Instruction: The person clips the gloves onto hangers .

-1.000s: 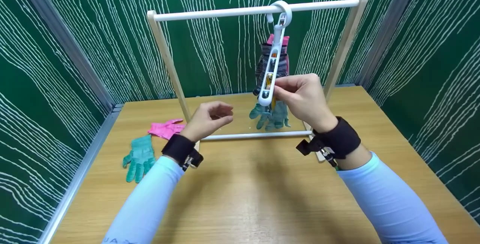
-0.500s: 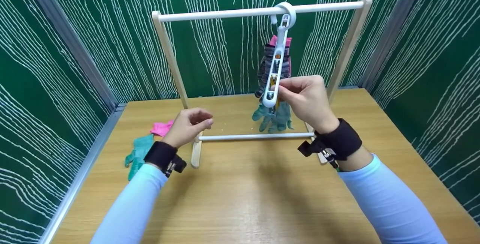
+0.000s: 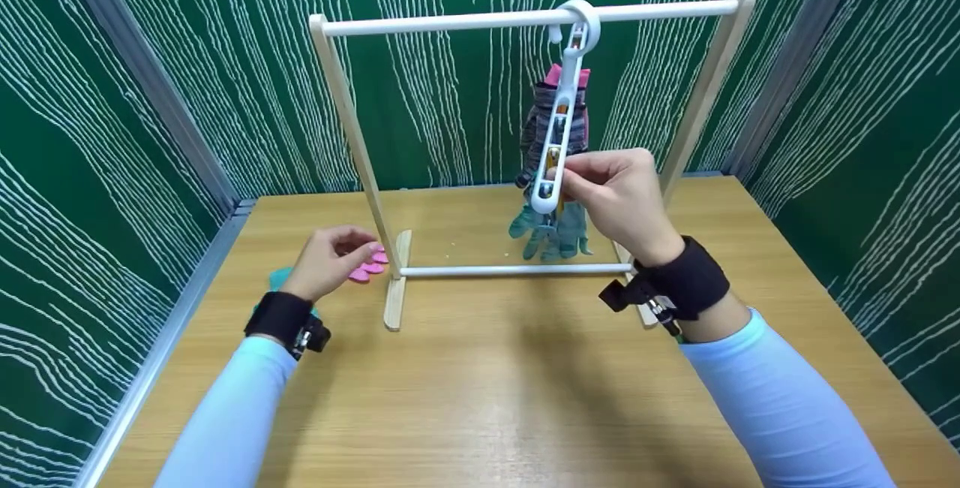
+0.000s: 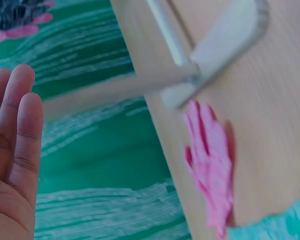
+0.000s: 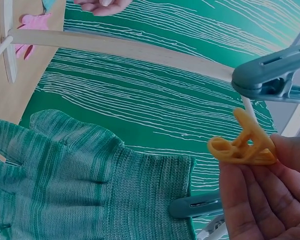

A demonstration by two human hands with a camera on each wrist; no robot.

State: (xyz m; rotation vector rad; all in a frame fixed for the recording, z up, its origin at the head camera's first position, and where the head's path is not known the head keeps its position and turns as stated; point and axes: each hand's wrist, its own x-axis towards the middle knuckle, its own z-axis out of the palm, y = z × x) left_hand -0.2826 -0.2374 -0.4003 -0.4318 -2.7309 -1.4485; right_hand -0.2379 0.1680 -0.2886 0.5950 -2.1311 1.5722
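Observation:
My right hand (image 3: 615, 195) is at the near end of a white clip hanger (image 3: 570, 71), which hooks over the rack's top rod. In the right wrist view its thumb and fingers pinch a yellow clothespin (image 5: 247, 145). A green knit glove (image 5: 90, 175) hangs beside it from a grey-green clothespin (image 5: 197, 205). Behind the hanger hangs a dark striped glove (image 3: 534, 131) with pink at its cuff. My left hand (image 3: 330, 259), fingers loosely bent and holding nothing, hovers above the table by a pink glove (image 4: 212, 160). A teal glove (image 4: 277, 227) lies nearby, mostly hidden under the left arm.
The rack has a white top rod (image 3: 450, 21), wooden uprights (image 3: 352, 128) and a low white crossbar (image 3: 510, 271). It stands on a wooden table (image 3: 480, 383). Green walls (image 3: 405, 112) with white streaks enclose the back and sides. Another grey-green clothespin (image 5: 270, 75) is near the right hand.
My left hand has moved left and down, away from the hanger and over the pink and teal gloves. The right hand keeps its pinch at the hanger.

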